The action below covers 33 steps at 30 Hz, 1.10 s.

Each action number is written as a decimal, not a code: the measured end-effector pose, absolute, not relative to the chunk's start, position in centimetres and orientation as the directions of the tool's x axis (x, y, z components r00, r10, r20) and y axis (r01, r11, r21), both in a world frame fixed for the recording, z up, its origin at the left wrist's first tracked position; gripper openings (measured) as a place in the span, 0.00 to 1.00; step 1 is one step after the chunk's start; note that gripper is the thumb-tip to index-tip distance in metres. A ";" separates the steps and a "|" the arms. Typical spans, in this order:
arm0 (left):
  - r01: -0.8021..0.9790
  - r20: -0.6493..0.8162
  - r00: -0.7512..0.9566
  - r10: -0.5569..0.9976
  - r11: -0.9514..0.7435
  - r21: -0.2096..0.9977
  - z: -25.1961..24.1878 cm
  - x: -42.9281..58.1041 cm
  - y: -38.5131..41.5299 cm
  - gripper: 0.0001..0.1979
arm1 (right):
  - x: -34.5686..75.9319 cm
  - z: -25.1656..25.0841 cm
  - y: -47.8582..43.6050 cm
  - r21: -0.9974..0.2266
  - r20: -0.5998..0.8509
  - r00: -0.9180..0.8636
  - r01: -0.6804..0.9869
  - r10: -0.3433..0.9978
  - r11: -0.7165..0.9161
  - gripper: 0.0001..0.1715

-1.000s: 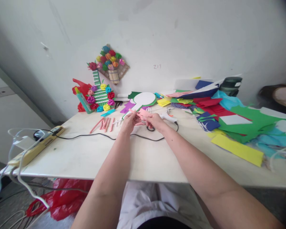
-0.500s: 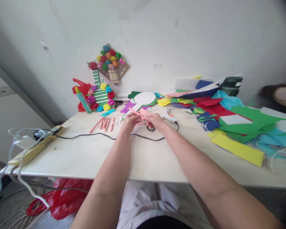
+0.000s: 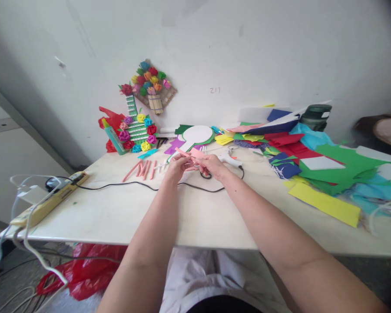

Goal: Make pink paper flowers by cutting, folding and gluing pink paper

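A narrow pink paper strip is pinched in the fingers of my left hand, over the middle of the table. My right hand meets it from the right, its fingers closed on the strip's other end. Pink paper shows just behind the fingertips. Below the hands lie scissors, mostly hidden. Several rolled pink paper pieces rest to the left. Beyond the hands is a white paddle-shaped board with a green edge.
A white glue gun lies right of my hands; its black cord runs to a power strip at left. Coloured paper sheets pile up at right. A paper-flower guitar and a glue bottle stand at back left.
Both hands stay in almost the same place, still holding the pink paper strip. Its upper end has dipped very slightly to the left.
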<state>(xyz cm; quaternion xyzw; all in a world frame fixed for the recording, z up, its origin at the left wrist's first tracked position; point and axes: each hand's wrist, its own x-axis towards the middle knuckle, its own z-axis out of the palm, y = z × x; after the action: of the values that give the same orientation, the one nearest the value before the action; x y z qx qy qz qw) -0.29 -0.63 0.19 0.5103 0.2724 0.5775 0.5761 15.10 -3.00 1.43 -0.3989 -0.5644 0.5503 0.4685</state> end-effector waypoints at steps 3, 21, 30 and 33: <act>-0.391 0.279 0.186 0.942 -0.189 0.901 0.2 -0.3 -0.6 0.10 | 15.1 1.4 -3.0 -0.995 0.095 -0.239 -0.062 0.966 0.082 0.16; -0.402 0.255 0.190 0.948 -0.162 0.901 0.4 -0.3 -0.7 0.09 | 15.0 1.7 -3.2 -0.995 0.088 -0.236 -0.072 0.968 0.073 0.16; -0.382 0.243 0.171 0.955 -0.163 0.910 0.4 -0.1 -0.8 0.10 | 15.0 1.7 -3.2 -0.996 0.087 -0.234 -0.053 0.968 0.077 0.16; -0.386 0.242 0.173 0.955 -0.160 0.909 0.5 -0.1 -0.8 0.10 | 14.9 1.6 -3.1 -0.996 0.089 -0.232 -0.043 0.969 0.081 0.16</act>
<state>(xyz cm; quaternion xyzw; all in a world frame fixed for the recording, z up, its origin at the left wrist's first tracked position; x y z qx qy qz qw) -0.13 -0.80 0.46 0.4982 0.2856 0.5762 0.5816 14.92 -3.11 1.62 -0.4077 -0.5678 0.5416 0.4669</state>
